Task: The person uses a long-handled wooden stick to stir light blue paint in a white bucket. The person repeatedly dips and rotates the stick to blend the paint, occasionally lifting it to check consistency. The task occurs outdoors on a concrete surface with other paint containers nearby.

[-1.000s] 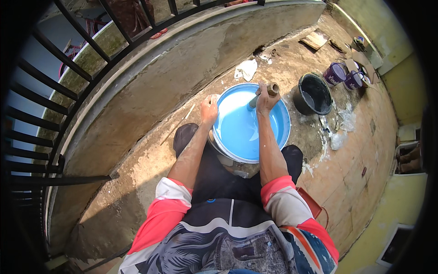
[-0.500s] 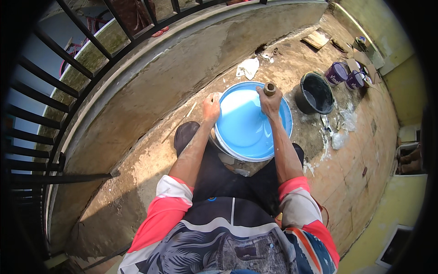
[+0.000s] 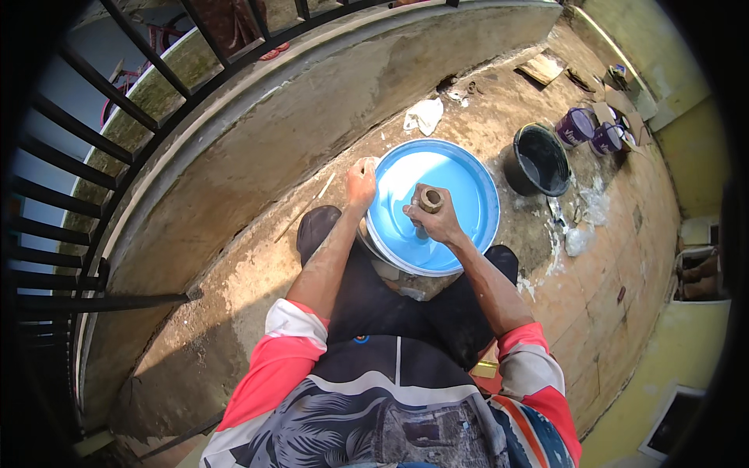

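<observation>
Closest in, below both hands, pink-and-white sleeves (image 3: 285, 347) and dark trousers (image 3: 394, 308) frame the view, and a red object (image 3: 489, 384) behind the right forearm is mostly covered. Ahead, between the knees, a large white bucket (image 3: 493, 222) of light-blue liquid (image 3: 394, 207) sits beneath the hands. The right hand (image 3: 434, 214) is wrapped around a hollow brown pole (image 3: 431, 199) over the liquid; the pole's lower end is lost under the surface. The left hand (image 3: 361, 184) is curled against the bucket's left rim; its fingertips are hidden, so one cannot tell whether they close on the edge. A thin stick (image 3: 306, 207) lies left of that hand.

Beyond the hands, a crumpled white cloth (image 3: 424, 116) lies on the ground. Right of the right hand stands a black bucket (image 3: 538, 160), its shaded inside hard to read, with purple tubs (image 3: 576, 127) farther off. Farthest left, past the left hand, a dark railing (image 3: 94, 91) partly blocks a reddish cloth (image 3: 222, 23), cut off above.
</observation>
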Demonstrator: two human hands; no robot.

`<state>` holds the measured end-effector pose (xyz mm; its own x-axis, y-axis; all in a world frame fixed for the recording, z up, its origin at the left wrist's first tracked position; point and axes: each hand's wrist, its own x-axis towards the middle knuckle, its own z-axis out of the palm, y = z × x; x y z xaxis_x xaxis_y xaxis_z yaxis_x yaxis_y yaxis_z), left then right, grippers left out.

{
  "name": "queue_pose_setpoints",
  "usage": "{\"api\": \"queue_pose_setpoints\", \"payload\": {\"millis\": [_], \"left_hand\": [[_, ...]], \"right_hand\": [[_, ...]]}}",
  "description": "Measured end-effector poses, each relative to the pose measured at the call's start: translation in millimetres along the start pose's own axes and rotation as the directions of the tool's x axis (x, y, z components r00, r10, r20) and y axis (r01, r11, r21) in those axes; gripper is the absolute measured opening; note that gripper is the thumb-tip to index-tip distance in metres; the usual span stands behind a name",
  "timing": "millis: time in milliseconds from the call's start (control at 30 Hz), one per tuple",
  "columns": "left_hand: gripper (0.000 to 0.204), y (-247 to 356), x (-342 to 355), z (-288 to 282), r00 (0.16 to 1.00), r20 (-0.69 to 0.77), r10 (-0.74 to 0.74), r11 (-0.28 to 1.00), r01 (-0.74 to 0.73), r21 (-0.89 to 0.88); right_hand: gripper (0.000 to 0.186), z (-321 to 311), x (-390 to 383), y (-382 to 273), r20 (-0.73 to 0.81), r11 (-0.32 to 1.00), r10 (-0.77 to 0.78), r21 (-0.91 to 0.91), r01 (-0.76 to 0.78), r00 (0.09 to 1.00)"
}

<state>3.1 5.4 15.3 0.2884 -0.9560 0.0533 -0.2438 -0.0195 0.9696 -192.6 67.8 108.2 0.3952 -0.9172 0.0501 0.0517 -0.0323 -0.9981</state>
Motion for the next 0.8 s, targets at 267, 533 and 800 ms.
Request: {"api": "queue_pose_setpoints", "payload": {"millis": [267, 533, 800], "left_hand": [[0.032, 12.1, -3.0, 7.9, 1.0, 0.005, -0.009, 1.0, 0.009, 0.006], [0.032, 10.6, -1.9, 4.3, 0.999, -0.022, -0.047, 0.999, 0.048, 0.021], [0.031, 15.9, -5.1, 2.1, 1.0, 0.002, -0.022, 1.0, 0.022, 0.017]], "right_hand": [[0.021, -88.3, 52.7, 26.3, -0.632, 0.93, -0.362, -0.292, 0.223, 0.685], [0.022, 10.7, 74.0, 24.1, -0.594, 0.924, -0.199, 0.151, 0.352, 0.779], [0.021, -13.9, -23.5, 10.0, -0.212, 0.995, -0.089, 0.023, 0.096, 0.973]]}}
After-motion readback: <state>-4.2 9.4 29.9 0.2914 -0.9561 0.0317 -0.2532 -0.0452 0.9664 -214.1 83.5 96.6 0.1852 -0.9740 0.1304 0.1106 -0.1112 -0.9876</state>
